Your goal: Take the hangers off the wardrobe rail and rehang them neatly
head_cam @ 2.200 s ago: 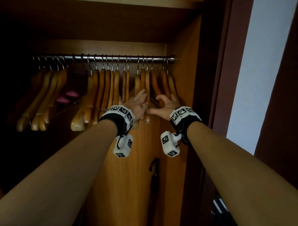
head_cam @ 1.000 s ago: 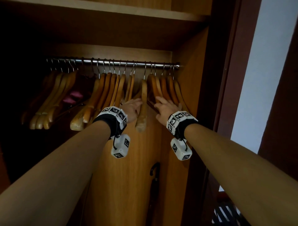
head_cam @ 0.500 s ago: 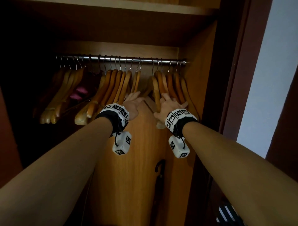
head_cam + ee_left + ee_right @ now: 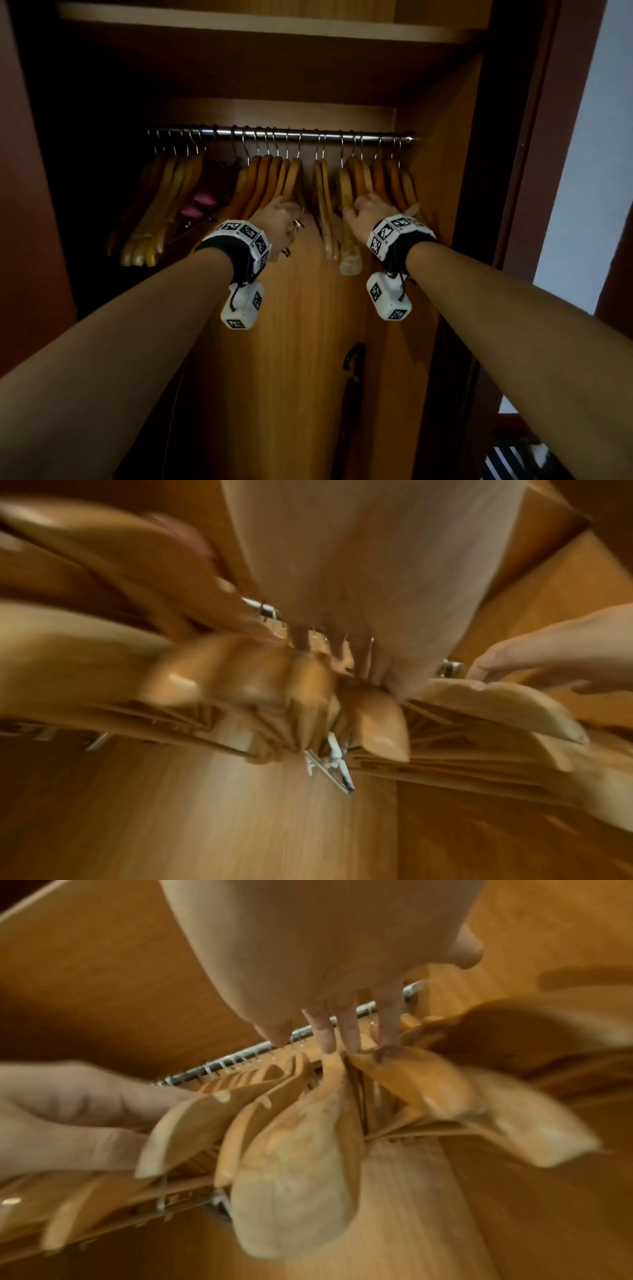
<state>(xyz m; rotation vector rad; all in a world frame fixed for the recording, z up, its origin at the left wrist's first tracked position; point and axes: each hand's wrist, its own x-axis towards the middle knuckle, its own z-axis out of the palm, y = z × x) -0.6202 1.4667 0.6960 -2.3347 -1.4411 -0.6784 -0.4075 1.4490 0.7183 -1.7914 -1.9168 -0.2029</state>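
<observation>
Honestly this looks like barely any progress yet, going by how things hang right now. Every one of the wooden hangers point(image 4: 291, 181) I can see is on the chrome rail point(image 4: 281, 132) inside the wardrobe point(image 4: 442, 144), hooks over the bar, and nothing is in hand off the rail. They sit in loose uneven clumps: 1 bunch far left in the dark with something pink or maroon point(image 4: 200, 202) draped among them, 1 bunch in the middle, a pair by itself, then a bunch crowded up against the right wall. Several lean at different angles, so not neat. The left hand point(image 4: 279, 222) is up at the lower ends of the middle bunch, and in the right wrist view its fingers point(image 4: 103, 1096) look curled in against a hanger arm, though whether it's really gripping or just nudging I can't tell, the left wrist view is too smeared. The right hand point(image 4: 371, 214) has its fingers point(image 4: 349, 1026) straight and spread, poked in between the hangers of the right bunch, so relaxed, touching rather than holding. My guess is they're sorting or spacing them, and the whole take-off-and-rehang part is not yet done. There's also a dark umbrella point(image 4: 352, 387) leaning at the bottom, not involved.
</observation>
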